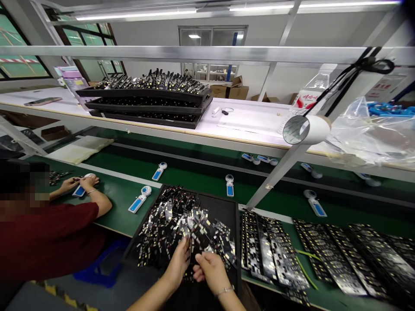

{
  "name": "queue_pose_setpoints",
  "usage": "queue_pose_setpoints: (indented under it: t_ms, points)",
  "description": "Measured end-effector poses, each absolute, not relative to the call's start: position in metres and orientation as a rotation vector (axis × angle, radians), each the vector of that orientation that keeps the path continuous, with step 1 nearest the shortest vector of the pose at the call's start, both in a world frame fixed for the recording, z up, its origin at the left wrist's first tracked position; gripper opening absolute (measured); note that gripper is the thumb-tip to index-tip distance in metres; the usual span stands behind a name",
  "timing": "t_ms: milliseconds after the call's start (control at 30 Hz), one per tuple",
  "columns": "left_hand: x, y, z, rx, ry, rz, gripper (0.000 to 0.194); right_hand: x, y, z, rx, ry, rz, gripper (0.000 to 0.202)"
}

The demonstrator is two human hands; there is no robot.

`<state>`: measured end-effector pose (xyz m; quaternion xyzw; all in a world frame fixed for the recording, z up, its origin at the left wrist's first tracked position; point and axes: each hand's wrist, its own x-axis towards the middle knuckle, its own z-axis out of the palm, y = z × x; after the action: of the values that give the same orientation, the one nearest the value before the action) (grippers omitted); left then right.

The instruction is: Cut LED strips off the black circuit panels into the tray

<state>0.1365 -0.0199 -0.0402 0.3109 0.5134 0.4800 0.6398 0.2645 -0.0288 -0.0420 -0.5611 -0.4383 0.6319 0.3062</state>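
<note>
My left hand [179,262] is closed at the near side of a black tray [223,208], with what looks like a small circuit board at its fingertips. Just to the right, my right hand [212,271] is curled in a pinch; whatever sits between its thumb and fingers is too small to make out. Beneath and beyond both hands lies a loose heap of small black circuit boards [162,231] with pale and silvery parts, filling most of the tray. A bare strip of tray floor shows at the back right.
Panels of black boards [275,250] lie right of the tray. Handheld white-and-blue devices [140,199] dot the green belt [194,172]. A co-worker in a red sleeve [78,216] handles one at left. Stacked trays [145,106] and a bottle [308,95] occupy the shelf; a slanting post [275,177] rises ahead.
</note>
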Motion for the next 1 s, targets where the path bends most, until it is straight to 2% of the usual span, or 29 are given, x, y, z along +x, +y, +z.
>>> queue_pose_setpoints:
  t_ms: [100, 200, 400, 533, 667, 733, 867, 933, 1000]
  points:
    - [0.138, -0.019, -0.035, 0.662, 1.078, 1.107, 0.065, 0.258, -0.029, -0.045, -1.477, -1.271, 1.792, 0.068]
    - [0.133, -0.014, -0.042, 0.69, 1.186, 1.051, 0.065, 0.262, -0.027, -0.047, -1.555, -1.439, 1.743, 0.062]
    - [0.112, -0.004, -0.073, 1.003, 1.263, 0.949, 0.081, 0.304, 0.006, -0.056, -1.88, -1.698, 0.958, 0.037]
    - [0.106, -0.009, -0.079, 1.396, 1.438, 0.906, 0.069, 0.306, 0.054, -0.072, -1.929, -1.83, 0.684, 0.051]
    - [0.095, -0.023, -0.079, 1.529, 1.405, 0.858, 0.055, 0.289, 0.099, -0.084, -1.962, -1.913, 0.681, 0.081]
    - [0.085, -0.032, -0.078, 1.465, 1.403, 0.848, 0.053, 0.285, 0.112, -0.084, -1.963, -1.926, 0.71, 0.073]
    - [0.068, -0.049, -0.068, 1.12, 1.39, 0.873, 0.062, 0.296, 0.109, -0.069, -1.922, -1.853, 0.762, 0.029]
    - [0.068, -0.053, -0.053, 0.924, 1.374, 0.864, 0.069, 0.3, 0.093, -0.058, -1.877, -1.772, 0.795, 0.03]
    - [0.076, -0.054, -0.035, 0.772, 1.333, 0.82, 0.07, 0.295, 0.068, -0.046, -1.812, -1.671, 0.86, 0.045]
